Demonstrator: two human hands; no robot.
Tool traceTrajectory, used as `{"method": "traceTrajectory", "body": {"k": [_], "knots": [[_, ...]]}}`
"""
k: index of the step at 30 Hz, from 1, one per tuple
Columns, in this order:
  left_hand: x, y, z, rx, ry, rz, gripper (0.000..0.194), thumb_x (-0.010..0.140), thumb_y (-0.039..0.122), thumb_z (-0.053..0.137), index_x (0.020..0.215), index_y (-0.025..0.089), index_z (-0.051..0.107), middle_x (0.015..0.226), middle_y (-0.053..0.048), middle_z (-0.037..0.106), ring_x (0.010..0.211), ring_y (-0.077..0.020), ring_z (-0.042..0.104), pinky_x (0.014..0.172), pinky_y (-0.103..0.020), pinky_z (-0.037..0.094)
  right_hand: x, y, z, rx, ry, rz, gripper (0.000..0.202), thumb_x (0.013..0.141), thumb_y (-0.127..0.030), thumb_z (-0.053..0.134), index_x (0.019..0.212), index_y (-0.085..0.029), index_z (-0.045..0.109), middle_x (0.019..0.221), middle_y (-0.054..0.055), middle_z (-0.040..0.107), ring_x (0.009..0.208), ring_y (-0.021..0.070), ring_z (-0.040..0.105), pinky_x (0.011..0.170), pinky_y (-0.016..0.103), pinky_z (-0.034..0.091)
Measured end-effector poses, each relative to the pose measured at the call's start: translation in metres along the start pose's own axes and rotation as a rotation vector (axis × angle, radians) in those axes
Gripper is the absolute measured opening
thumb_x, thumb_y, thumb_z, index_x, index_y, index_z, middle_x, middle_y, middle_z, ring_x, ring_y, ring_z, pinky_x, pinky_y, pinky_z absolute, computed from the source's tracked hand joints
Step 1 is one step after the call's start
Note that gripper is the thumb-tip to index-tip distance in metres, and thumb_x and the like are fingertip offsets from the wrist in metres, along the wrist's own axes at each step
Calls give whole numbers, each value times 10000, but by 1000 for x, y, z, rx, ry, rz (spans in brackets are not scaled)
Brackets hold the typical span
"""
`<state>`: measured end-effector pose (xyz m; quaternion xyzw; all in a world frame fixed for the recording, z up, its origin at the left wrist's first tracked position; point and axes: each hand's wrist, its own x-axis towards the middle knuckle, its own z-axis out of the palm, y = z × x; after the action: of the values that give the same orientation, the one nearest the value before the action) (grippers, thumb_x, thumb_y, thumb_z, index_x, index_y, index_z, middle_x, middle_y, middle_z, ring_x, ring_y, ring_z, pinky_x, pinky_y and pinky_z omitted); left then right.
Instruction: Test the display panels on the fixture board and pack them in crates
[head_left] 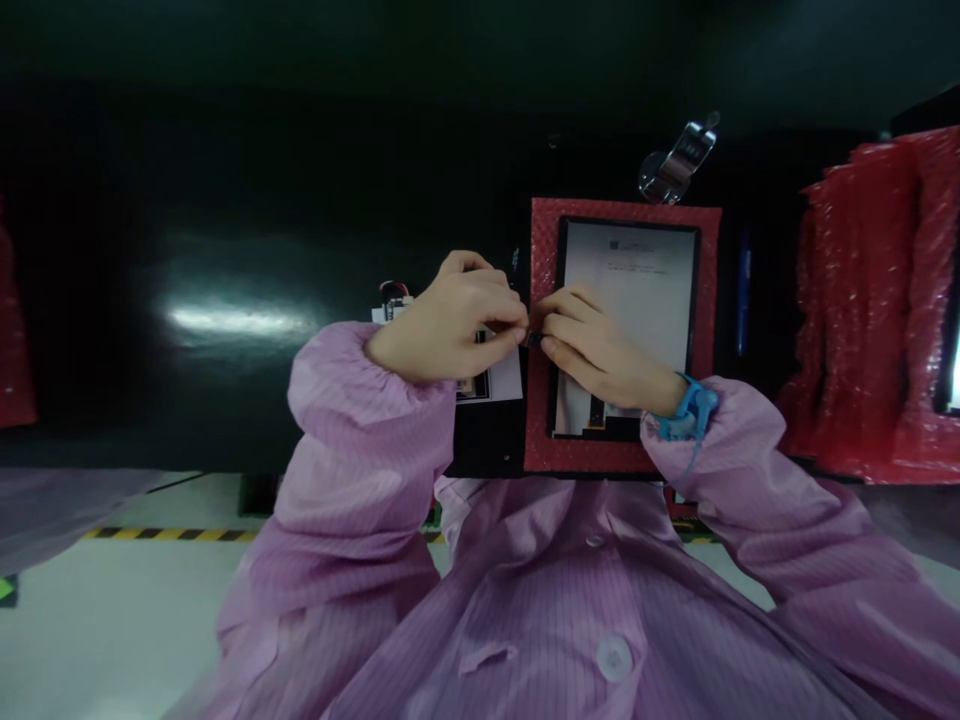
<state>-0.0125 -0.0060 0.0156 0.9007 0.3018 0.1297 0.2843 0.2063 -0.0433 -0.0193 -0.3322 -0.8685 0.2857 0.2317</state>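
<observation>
A flat display panel [637, 280] with a black border and pale face lies on a sheet of red bubble wrap [622, 457]. My left hand [472, 312] is closed in a pinch at the left edge of the wrap; what its fingertips hold is too small to make out. Meeting it from the right, my right hand [596, 345] reaches over the panel, thumb and fingers pinched on a small black piece [534, 339]. A white board with a dark part [504, 378] sits partly hidden under my left hand. The panel's lower edge shows a short flex cable [596, 412].
Behind the wrap stands a shiny metal clip-like holder [679, 165]. To the right are a blue pen [743, 292] and a stack of red bubble wrap bags [862, 320]. Wires [395, 292] show beyond my left wrist. The black table [150, 400] ends just before my body.
</observation>
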Motion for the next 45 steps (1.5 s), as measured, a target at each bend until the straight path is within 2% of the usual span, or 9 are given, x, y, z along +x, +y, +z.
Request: {"method": "traceTrajectory", "body": {"k": [4, 14, 20, 26, 33, 39, 40, 42, 45], "knots": [[1, 2, 0, 31, -34, -42, 285, 900, 323, 419, 705, 206, 590, 727, -11, 675, 778, -193, 607, 1023, -449, 330, 1, 1, -1, 36, -28, 29, 306, 1052, -322, 344, 1008, -173, 607, 1161, 108, 615, 1121, 251, 492, 1012, 457, 424], [2, 4, -3, 66, -67, -67, 287, 913, 325, 413, 735, 196, 598, 719, -8, 660, 802, -188, 623, 1042, -423, 330, 0, -2, 2, 61, 2, 90, 323, 1051, -346, 341, 1026, -181, 618, 1164, 100, 606, 1134, 251, 488, 1029, 460, 403], [1, 5, -2, 78, -77, -82, 304, 939, 349, 431, 788, 195, 646, 750, -4, 678, 827, -182, 620, 1047, -415, 332, -1, 2, 2, 73, 18, 41, 303, 1049, -338, 372, 1004, -175, 624, 1167, 95, 611, 1126, 242, 499, 1035, 445, 406], [0, 4, -1, 115, -35, -108, 305, 950, 365, 466, 818, 211, 693, 854, -3, 733, 918, -192, 631, 1059, -416, 320, -1, 5, 3, 55, 43, 3, 301, 1047, -356, 405, 989, -166, 631, 1152, 99, 621, 1115, 237, 512, 1028, 436, 416], [0, 4, 1, 15, 23, -125, 271, 888, 403, 525, 755, 222, 677, 746, 16, 712, 782, -178, 632, 1059, -430, 312, -1, 4, 5, 54, 50, 30, 297, 1039, -385, 425, 992, -189, 644, 1165, 91, 622, 1148, 245, 519, 1038, 459, 409], [3, 0, 5, 29, 38, -130, 226, 878, 375, 562, 754, 225, 677, 714, 20, 685, 801, -194, 635, 1055, -475, 305, -1, 2, 8, 32, 71, 37, 319, 1040, -411, 412, 1022, -189, 640, 1168, 97, 615, 1149, 253, 518, 1019, 459, 423], [2, 2, 5, 41, 68, -130, 216, 882, 375, 572, 764, 226, 675, 754, 8, 695, 841, -209, 639, 1055, -481, 311, -1, 1, 8, 34, 75, 35, 317, 1040, -412, 412, 1014, -188, 634, 1167, 98, 616, 1144, 250, 521, 1020, 457, 424], [-8, 8, 5, 76, 222, -147, 200, 904, 391, 583, 841, 229, 681, 930, -35, 721, 973, -253, 637, 1051, -492, 340, -1, -1, 5, 58, 85, 33, 333, 1042, -432, 396, 1000, -186, 615, 1155, 102, 621, 1124, 243, 530, 1025, 457, 423], [-36, 28, 15, 154, 599, -278, 185, 983, 331, 504, 998, 235, 661, 1176, -89, 665, 1138, -281, 588, 1038, -492, 404, -1, -5, -1, 135, 117, 50, 376, 1058, -456, 326, 989, -192, 585, 1113, 97, 635, 1107, 228, 548, 1027, 453, 421]]}}
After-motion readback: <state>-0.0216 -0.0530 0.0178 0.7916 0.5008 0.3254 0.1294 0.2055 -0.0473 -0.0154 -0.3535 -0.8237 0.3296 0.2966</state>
